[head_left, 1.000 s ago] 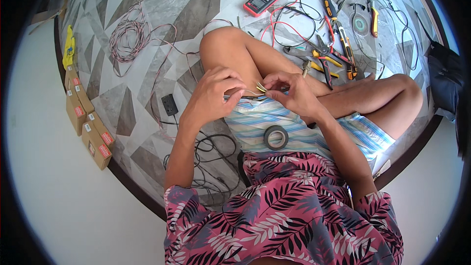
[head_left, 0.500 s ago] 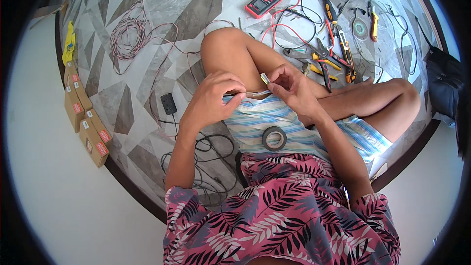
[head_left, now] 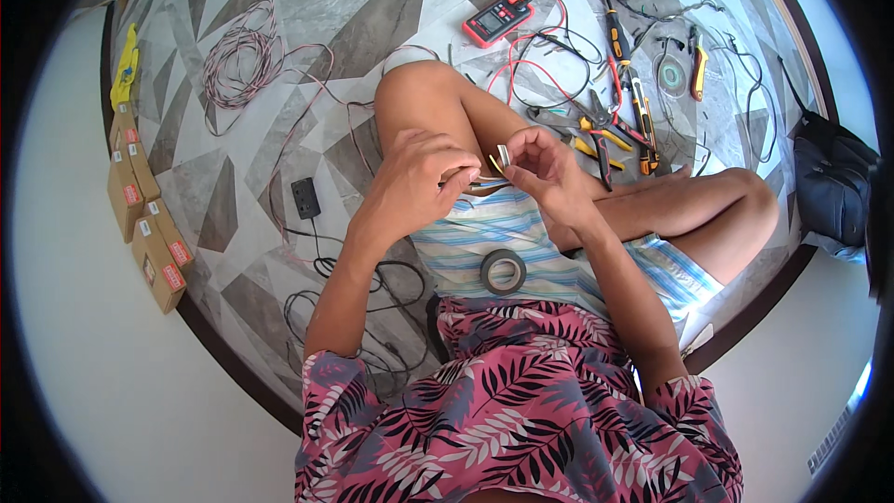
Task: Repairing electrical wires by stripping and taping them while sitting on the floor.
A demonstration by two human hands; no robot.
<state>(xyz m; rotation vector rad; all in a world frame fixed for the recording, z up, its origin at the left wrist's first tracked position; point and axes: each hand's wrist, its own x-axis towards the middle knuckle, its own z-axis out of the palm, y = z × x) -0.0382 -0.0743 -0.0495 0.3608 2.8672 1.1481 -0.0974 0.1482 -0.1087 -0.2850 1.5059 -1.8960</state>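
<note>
Above my lap, my left hand [head_left: 410,182] is closed in a pinch on thin wires [head_left: 488,183], some pale and some dark. My right hand [head_left: 551,172] faces it, thumb and fingers pinching a small whitish, flat piece [head_left: 504,156] that stands nearly upright. A yellowish strand shows beside that piece; whether it is joined to it I cannot tell. The wires span the short gap between both hands. On my striped shorts [head_left: 447,247] lies a roll of dark grey tape [head_left: 488,273].
Pliers [head_left: 601,130], a utility knife [head_left: 644,121], a screwdriver [head_left: 618,42] and a red multimeter [head_left: 497,19] with leads lie ahead to the right. A coiled wire bundle [head_left: 244,65], black socket block [head_left: 304,197] and cardboard boxes [head_left: 156,265] are leftward. A black bag [head_left: 833,177] sits far right.
The whitish piece in my right hand has turned more upright, and the yellowish strand beside it shows more. Both hands keep their pinch. The whole view has shifted slightly.
</note>
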